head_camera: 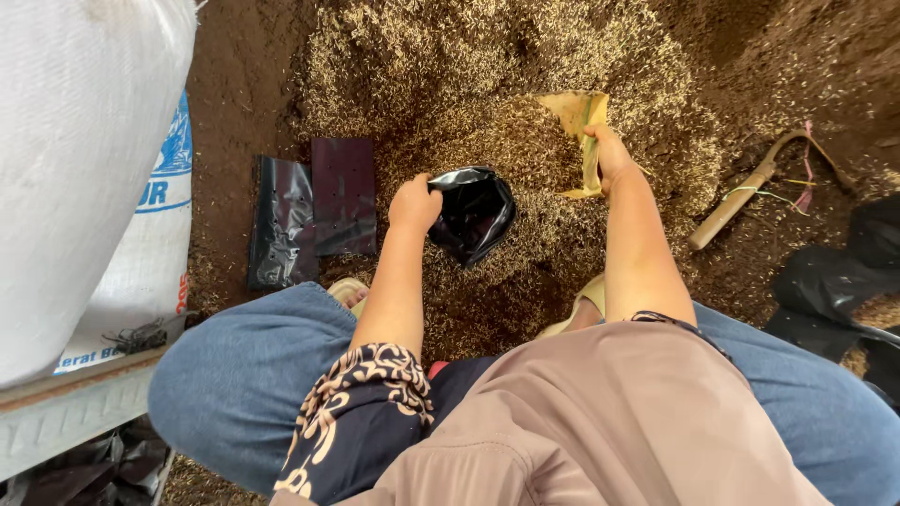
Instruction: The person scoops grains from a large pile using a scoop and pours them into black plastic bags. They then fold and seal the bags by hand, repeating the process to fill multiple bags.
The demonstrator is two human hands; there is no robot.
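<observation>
The left hand (413,202) is shut tight on the rim of a black bag (476,212). The bag sits in the middle of the husk pile (469,84), with its open mouth facing up and toward the right hand (607,155). Its inside is dark, so I cannot tell what is in it. The right hand is clamped on a yellow scoop (580,126). The scoop stands on its long side, running away from the person, and its far end digs into the husks. Flat bags (314,206) lie on the dirt at the pile's left edge. A stick (736,204) lies at the right edge. A white sack (84,178) is cut off at the left.
</observation>
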